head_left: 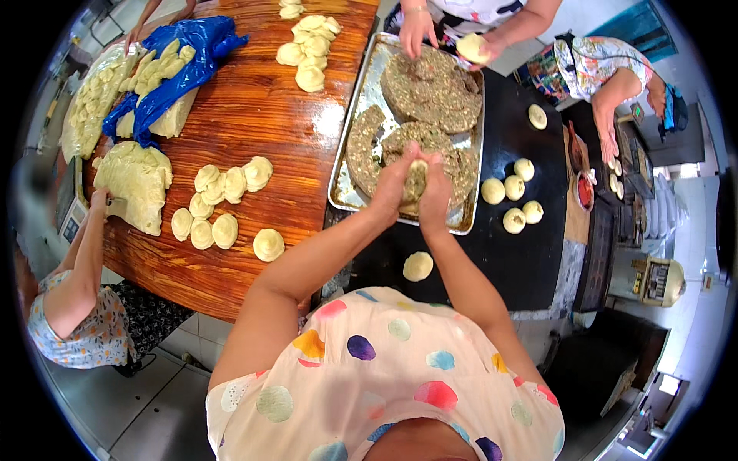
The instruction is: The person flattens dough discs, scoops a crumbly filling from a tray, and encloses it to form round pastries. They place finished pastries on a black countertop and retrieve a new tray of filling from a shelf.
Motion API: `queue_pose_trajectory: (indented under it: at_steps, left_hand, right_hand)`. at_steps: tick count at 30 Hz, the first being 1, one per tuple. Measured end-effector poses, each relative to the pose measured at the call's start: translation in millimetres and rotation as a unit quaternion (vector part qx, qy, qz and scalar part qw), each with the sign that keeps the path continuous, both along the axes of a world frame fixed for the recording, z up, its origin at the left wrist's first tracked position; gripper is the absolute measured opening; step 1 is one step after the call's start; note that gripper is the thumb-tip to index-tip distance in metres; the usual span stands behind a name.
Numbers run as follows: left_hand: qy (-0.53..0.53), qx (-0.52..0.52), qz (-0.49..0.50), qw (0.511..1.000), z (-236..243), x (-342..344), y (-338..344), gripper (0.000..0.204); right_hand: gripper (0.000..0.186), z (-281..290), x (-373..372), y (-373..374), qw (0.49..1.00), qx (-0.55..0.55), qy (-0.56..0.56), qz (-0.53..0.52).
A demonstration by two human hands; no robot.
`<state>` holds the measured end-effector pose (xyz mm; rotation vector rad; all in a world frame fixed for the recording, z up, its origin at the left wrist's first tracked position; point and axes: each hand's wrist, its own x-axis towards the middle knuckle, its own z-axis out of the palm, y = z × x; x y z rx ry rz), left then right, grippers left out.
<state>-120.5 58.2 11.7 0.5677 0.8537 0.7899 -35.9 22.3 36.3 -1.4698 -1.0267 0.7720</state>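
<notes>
Over the near part of a metal tray (336,175), my left hand (392,187) and my right hand (436,194) are closed around a piece of dough with filling (416,181). Its two sides rest between my palms, and greyish-brown filling shows in its middle. Large mounds of minced filling (434,92) lie in the tray beneath and beyond my hands. One flat dough round (417,266) sits on the black surface just below my right wrist. Right of the tray stand several round filled buns (514,187).
Several coiled dough pieces (223,186) lie on the wooden table (254,115), left. A co-worker's hand (104,201) touches a dough slab (134,184) near blue plastic (173,84). Across the tray, another person's hands (492,48) hold dough. A third person stands far right beside trays.
</notes>
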Motion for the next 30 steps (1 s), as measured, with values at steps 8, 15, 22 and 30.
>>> queue_pose_trajectory:
  at_steps: [8, 15, 22, 30]
  left_hand:
    - [0.288, 0.24, -0.072, 0.924, -23, 18, 11, 0.049]
    - [-0.123, -0.062, 0.051, 0.989, 4, 18, -21, 0.081]
    - [-0.115, -0.081, 0.074, 0.987, -17, 18, -26, 0.048]
    - [0.141, 0.075, 0.087, 0.983, -20, 23, -21, 0.056]
  right_hand:
    - [0.04, -15, -9, -4, 0.989, 0.038, -0.116, -0.084]
    - [0.049, 19, 3, -9, 0.952, 0.075, 0.231, -0.186]
    - [0.053, -8, 14, -22, 1.0, 0.011, -0.012, 0.014]
    - [0.041, -13, -6, -22, 0.996, -0.007, -0.087, -0.034]
